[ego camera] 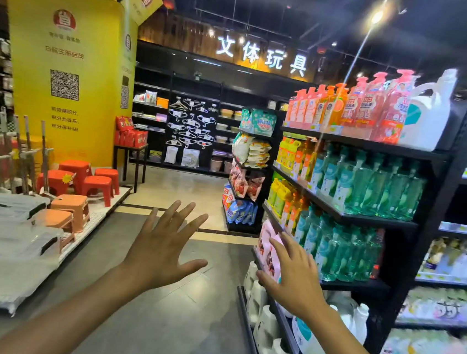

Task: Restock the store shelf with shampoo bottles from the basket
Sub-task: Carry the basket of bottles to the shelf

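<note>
Aisle scene: a person is holding both hands out, empty, with fingers spread wide. The left hand (162, 244) is hovering over the grey floor (171, 320) at lower centre of the frame. The right hand (293, 278) is reaching out at lower right, in front of pink pouches (267, 245) on the black store shelf (379, 148), though contact cannot be made out. The shelf is filling the right side of the frame, its middle tiers carrying rows of teal pump bottles (369, 188). Orange stools (82, 178) are standing at centre left beside a yellow pillar (55, 135).
</note>
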`<act>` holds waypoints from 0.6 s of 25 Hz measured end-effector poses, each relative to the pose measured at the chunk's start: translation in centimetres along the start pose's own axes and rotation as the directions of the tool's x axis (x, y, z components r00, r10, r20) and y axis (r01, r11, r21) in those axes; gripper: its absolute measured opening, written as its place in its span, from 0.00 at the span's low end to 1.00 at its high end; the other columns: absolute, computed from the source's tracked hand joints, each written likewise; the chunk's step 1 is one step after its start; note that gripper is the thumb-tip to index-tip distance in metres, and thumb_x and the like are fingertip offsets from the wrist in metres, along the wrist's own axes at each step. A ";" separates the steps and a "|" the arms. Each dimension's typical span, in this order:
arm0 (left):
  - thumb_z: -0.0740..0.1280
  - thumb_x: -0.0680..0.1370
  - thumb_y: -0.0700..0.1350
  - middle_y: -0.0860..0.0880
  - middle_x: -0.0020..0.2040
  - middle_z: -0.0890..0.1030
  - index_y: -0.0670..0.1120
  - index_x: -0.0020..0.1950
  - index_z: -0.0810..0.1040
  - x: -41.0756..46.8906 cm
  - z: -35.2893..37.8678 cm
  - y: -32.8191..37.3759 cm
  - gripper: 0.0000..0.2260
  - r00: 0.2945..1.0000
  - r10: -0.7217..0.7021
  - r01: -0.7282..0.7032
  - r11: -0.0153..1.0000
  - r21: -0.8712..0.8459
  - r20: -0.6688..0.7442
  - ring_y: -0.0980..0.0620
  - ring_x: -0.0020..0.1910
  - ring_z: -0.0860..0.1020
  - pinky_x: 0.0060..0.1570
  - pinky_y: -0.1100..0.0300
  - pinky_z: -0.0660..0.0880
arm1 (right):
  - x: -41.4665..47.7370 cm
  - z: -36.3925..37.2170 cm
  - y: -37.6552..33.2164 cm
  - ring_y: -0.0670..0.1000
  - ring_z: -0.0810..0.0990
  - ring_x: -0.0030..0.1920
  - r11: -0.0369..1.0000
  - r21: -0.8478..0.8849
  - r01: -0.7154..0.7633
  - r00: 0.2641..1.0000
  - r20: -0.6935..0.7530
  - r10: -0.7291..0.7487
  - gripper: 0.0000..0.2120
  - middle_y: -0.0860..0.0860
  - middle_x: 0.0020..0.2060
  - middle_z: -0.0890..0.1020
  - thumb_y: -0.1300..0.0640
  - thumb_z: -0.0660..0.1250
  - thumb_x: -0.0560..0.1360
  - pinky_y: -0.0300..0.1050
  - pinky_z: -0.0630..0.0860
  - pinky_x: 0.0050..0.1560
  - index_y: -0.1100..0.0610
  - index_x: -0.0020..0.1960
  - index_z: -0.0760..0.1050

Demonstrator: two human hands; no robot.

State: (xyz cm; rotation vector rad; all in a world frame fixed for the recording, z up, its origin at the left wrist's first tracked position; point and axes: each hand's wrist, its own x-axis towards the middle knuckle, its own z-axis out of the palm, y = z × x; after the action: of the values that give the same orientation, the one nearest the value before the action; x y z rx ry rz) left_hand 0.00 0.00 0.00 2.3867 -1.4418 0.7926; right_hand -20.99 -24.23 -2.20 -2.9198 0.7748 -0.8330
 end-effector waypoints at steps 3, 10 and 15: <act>0.54 0.75 0.78 0.54 0.85 0.42 0.64 0.83 0.43 -2.6 0.3 -1.3 0.42 0.992 -0.090 0.086 0.995 0.042 0.094 0.48 0.84 0.40 0.81 0.38 0.46 | 0.5 2.2 -1.4 0.54 0.59 0.79 0.999 0.006 0.043 0.996 0.080 -0.043 0.40 0.47 0.80 0.58 0.27 0.54 0.70 0.59 0.60 0.76 0.41 0.79 0.59; 0.51 0.74 0.78 0.52 0.86 0.43 0.63 0.83 0.45 -12.3 0.6 -7.8 0.41 0.931 -0.314 0.291 0.946 0.141 0.184 0.48 0.84 0.40 0.81 0.40 0.43 | 0.9 9.7 -10.3 0.55 0.61 0.79 0.969 0.113 0.219 0.941 0.238 -0.241 0.41 0.48 0.81 0.57 0.27 0.51 0.70 0.63 0.59 0.76 0.42 0.79 0.59; 0.52 0.74 0.77 0.53 0.85 0.42 0.63 0.83 0.44 -21.7 -0.7 -14.6 0.41 0.834 -0.494 0.452 0.868 0.207 0.247 0.47 0.84 0.41 0.81 0.38 0.46 | 0.6 15.0 -20.8 0.54 0.57 0.80 0.915 0.186 0.359 0.849 0.341 -0.403 0.40 0.48 0.82 0.55 0.27 0.53 0.73 0.63 0.56 0.78 0.43 0.80 0.57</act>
State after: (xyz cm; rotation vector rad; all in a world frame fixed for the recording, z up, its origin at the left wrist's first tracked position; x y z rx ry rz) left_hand 4.59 23.53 -10.62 2.8924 -0.8148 0.4358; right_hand -3.59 -8.09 -11.88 -3.0226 0.1105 -0.2845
